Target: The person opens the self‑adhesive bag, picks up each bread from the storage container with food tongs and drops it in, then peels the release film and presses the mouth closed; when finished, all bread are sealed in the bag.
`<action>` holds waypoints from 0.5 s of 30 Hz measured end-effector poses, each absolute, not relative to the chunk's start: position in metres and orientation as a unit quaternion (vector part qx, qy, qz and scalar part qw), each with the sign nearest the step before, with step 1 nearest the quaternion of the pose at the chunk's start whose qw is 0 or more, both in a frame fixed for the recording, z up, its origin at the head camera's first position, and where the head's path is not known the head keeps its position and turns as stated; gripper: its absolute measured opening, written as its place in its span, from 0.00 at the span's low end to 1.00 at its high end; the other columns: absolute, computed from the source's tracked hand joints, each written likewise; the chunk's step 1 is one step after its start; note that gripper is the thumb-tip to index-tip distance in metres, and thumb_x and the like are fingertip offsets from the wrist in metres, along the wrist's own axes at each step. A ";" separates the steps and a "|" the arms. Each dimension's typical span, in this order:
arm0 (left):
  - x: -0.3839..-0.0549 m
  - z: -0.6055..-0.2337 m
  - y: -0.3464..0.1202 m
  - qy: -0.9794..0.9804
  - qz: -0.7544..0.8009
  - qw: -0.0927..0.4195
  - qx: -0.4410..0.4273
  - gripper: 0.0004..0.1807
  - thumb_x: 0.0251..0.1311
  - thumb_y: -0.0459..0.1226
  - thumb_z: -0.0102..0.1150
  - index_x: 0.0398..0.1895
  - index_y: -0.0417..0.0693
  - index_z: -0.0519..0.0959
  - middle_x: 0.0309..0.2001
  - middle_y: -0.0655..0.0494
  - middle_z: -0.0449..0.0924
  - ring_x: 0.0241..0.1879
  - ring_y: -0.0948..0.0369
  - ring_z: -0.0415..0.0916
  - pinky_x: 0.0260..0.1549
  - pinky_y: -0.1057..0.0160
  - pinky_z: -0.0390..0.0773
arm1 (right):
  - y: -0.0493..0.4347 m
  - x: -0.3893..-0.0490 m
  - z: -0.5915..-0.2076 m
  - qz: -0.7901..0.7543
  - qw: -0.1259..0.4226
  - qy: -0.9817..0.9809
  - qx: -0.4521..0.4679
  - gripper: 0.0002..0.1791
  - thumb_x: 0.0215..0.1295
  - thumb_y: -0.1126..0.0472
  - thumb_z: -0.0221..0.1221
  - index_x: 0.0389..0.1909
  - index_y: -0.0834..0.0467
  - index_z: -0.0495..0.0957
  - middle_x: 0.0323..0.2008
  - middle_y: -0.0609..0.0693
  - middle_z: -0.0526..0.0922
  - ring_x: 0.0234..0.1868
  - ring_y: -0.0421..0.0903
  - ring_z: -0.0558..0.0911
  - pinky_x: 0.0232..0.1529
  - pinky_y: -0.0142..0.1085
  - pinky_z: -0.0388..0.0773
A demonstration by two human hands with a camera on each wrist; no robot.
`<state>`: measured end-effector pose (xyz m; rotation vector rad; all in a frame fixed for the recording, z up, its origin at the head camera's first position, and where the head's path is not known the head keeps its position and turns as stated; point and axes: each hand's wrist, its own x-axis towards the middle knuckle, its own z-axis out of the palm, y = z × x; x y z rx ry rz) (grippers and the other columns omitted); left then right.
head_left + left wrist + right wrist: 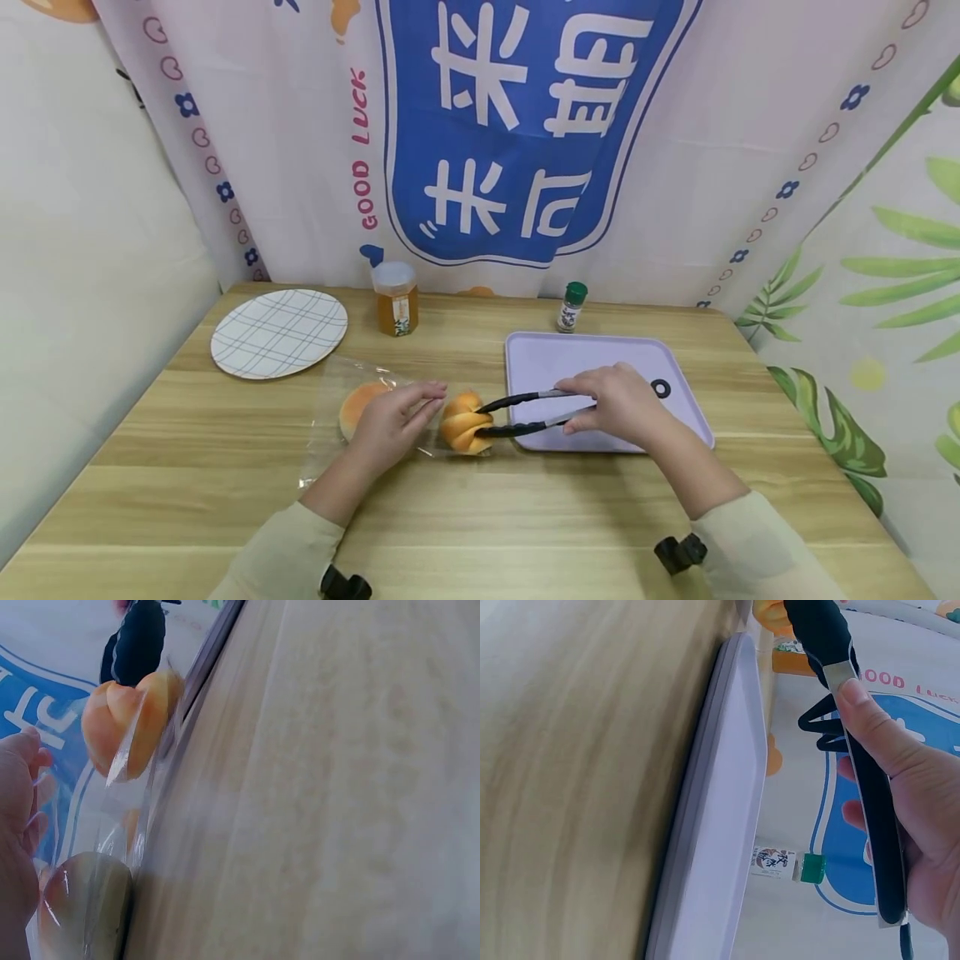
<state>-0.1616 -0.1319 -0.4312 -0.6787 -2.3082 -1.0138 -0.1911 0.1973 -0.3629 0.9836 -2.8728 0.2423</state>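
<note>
My right hand (pixel 618 406) grips a pair of tongs (pixel 874 817) with black tips and metal arms. Between the tips is a twisted golden bread roll (pixel 461 423), at the mouth of a clear plastic bag (pixel 321 433). A strip of the plastic crosses in front of this roll in the left wrist view. Inside the bag lies a round bun (pixel 358 407), partly covered by my left hand (pixel 393 421) in the head view. That hand holds the bag near its mouth, fingers bent; the exact contact is hard to see.
A lilac tray (pixel 577 354) lies under the right hand. Behind it stands a small green-capped shaker (pixel 572 308). At the back left are a checked white plate (pixel 279 333) and a jar of amber contents (pixel 395 300). A printed curtain (pixel 315 167) hangs behind the table.
</note>
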 end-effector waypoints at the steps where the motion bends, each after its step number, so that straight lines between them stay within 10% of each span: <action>1: -0.161 -0.431 -0.132 -0.854 -0.375 0.260 -0.249 0.07 0.58 0.31 0.65 0.39 0.43 0.85 0.44 0.51 0.88 0.46 0.53 0.85 0.46 0.54 0.84 | 0.197 -0.191 -0.362 0.080 0.047 -0.943 0.320 0.34 0.43 0.42 0.73 0.53 0.50 0.83 0.48 0.48 0.88 0.50 0.49 0.86 0.48 0.51 0.77; 15: -0.159 -0.429 -0.131 -0.860 -0.375 0.237 -0.251 0.05 0.61 0.34 0.64 0.40 0.47 0.84 0.46 0.53 0.87 0.48 0.54 0.84 0.49 0.54 0.84 | 0.189 -0.186 -0.362 0.115 -0.035 -0.958 0.259 0.35 0.53 0.38 0.68 0.58 0.55 0.80 0.52 0.53 0.85 0.54 0.53 0.83 0.56 0.50 0.80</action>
